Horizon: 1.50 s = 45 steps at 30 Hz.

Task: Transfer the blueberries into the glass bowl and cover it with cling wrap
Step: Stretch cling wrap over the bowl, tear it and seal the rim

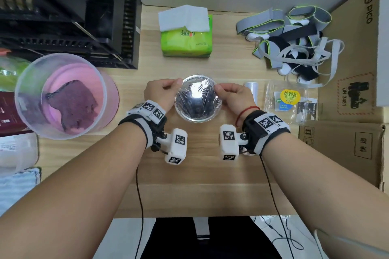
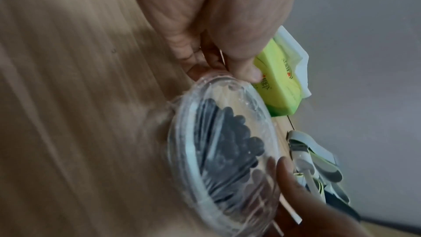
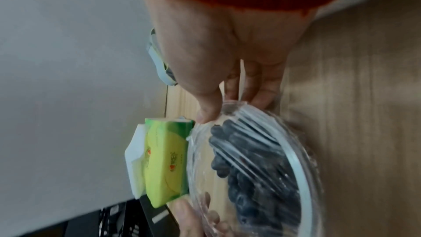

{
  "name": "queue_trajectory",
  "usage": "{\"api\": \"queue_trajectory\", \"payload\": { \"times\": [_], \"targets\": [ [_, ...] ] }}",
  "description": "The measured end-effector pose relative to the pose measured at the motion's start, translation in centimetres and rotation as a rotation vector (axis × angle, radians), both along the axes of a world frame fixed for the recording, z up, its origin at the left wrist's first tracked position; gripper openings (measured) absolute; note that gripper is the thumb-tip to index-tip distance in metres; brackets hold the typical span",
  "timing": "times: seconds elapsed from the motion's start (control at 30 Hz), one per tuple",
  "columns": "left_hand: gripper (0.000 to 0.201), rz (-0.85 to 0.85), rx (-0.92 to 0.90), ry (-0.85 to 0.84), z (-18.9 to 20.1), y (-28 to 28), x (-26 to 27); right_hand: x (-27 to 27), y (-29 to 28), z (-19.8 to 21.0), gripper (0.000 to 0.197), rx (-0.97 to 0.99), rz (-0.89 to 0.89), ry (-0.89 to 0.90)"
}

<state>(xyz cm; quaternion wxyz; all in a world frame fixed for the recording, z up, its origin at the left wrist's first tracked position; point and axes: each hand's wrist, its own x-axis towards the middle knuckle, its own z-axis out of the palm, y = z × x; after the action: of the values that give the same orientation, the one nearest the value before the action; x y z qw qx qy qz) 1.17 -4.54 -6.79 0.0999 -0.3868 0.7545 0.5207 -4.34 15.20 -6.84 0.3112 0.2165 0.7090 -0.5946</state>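
Note:
A glass bowl (image 1: 196, 120) stands mid-table with dark blueberries (image 1: 194, 109) inside and cling wrap (image 1: 197, 90) stretched over its mouth. My left hand (image 1: 177, 83) pinches the wrapped rim at the far left, thumb on top. On the far right side my right hand (image 1: 219, 88) pinches it the same way. In the left wrist view the thumb (image 2: 247, 71) lies on the rim of the bowl (image 2: 182, 150) above the blueberries (image 2: 230, 141). The right wrist view has the thumb (image 3: 208, 113) on the wrinkled cling wrap (image 3: 255, 132) at the bowl's rim (image 3: 303, 168).
A green tissue pack (image 1: 186, 37) lies behind the bowl. A cling wrap roll (image 1: 251, 89) and a clear blueberry box (image 1: 288, 99) sit to the right, a pile of straps (image 1: 294, 44) beyond. A plastic tub (image 1: 61, 94) and black crates (image 1: 69, 17) stand left, cardboard boxes (image 1: 349, 73) right.

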Motion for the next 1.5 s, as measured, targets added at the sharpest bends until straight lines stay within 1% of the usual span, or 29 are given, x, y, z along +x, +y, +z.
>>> {"api": "queue_trajectory", "payload": {
  "times": [0.1, 0.13, 0.2, 0.27, 0.4, 0.43, 0.47, 0.57, 0.63, 0.67, 0.73, 0.77, 0.8, 0.9, 0.97, 1.03, 1.13, 1.17, 1.23, 1.4, 1.5],
  "targets": [
    [0.035, -0.057, 0.003, 0.02, 0.2, 0.1, 1.3, 0.0, -0.2, -0.2, 0.008, 0.08, 0.029, 0.071],
    [0.033, -0.049, 0.017, 0.017, 0.1, -0.1, 1.5, 0.0, -0.2, -0.3, 0.009, 0.097, 0.036, 0.081],
    [0.027, 0.013, 0.104, 0.02, 0.2, -0.5, 1.7, 0.0, -0.2, -0.4, 0.009, 0.104, 0.027, 0.084],
    [0.021, 0.05, 0.154, 0.033, 0.4, -0.7, 1.7, 0.1, -0.3, -0.2, 0.012, 0.092, 0.006, 0.074],
    [0.012, 0.066, 0.159, 0.019, 0.2, -0.6, 1.7, 0.2, -0.4, 0.2, 0.01, 0.063, -0.044, -0.02],
    [0.011, 0.076, 0.156, 0.012, 0.1, -0.6, 1.8, 0.1, -0.4, 0.4, 0.01, 0.074, -0.041, -0.013],
    [0.009, 0.088, 0.154, 0.009, 0.0, -0.6, 1.9, -0.1, -0.4, 0.6, 0.01, 0.136, 0.007, 0.044],
    [0.006, 0.07, 0.117, -0.001, 0.3, -0.5, 2.0, -1.1, 0.6, 1.7, 0.012, 0.487, 0.256, 0.333],
    [0.017, 0.039, 0.103, -0.027, 0.4, -0.4, 2.1, -1.2, 2.3, 2.3, 0.026, 0.695, 0.319, 0.454],
    [0.024, 0.025, 0.099, -0.047, 0.6, -0.2, 2.2, -1.0, 3.3, 2.5, 0.037, 0.783, 0.347, 0.442],
    [0.033, 0.001, 0.088, -0.069, 0.9, 0.2, 2.2, -0.3, 5.5, 2.6, 0.058, 0.9, 0.449, 0.297],
    [0.036, 0.0, 0.082, -0.081, 1.1, 0.4, 2.2, 0.1, 6.3, 2.5, 0.06, 0.92, 0.508, 0.25],
    [0.038, -0.002, 0.082, -0.091, 1.4, 0.6, 2.1, 0.4, 6.8, 2.4, 0.057, 0.926, 0.547, 0.246],
    [0.04, -0.014, 0.077, -0.094, 1.7, 1.7, 1.9, 0.5, 7.5, 2.5, 0.046, 0.916, 0.578, 0.334],
    [0.038, -0.025, 0.033, -0.072, 1.6, 2.1, 1.8, 0.2, 7.5, 2.7, 0.044, 0.911, 0.579, 0.344],
    [0.037, -0.031, 0.009, -0.066, 1.7, 2.6, 1.8, 0.4, 7.5, 2.7, 0.049, 0.935, 0.634, 0.35],
    [0.038, -0.01, 0.038, -0.069, 1.4, 3.3, 1.9, 1.5, 7.4, 2.0, 0.066, 0.976, 0.755, 0.324],
    [0.038, -0.008, 0.039, -0.069, 1.5, 3.4, 2.0, 1.7, 7.3, 1.9, 0.067, 0.975, 0.774, 0.323],
    [0.039, -0.031, 0.017, -0.059, 1.5, 3.8, 2.0, 1.3, 7.3, 2.0, 0.061, 0.967, 0.78, 0.34],
    [0.036, -0.053, -0.034, -0.045, 1.1, 4.1, 1.7, -1.7, 7.1, 2.2, 0.047, 0.949, 0.713, 0.467],
    [0.034, -0.042, -0.036, -0.059, 0.8, 4.2, 1.7, -2.6, 7.3, 1.8, 0.037, 0.94, 0.727, 0.455]
  ]
}}
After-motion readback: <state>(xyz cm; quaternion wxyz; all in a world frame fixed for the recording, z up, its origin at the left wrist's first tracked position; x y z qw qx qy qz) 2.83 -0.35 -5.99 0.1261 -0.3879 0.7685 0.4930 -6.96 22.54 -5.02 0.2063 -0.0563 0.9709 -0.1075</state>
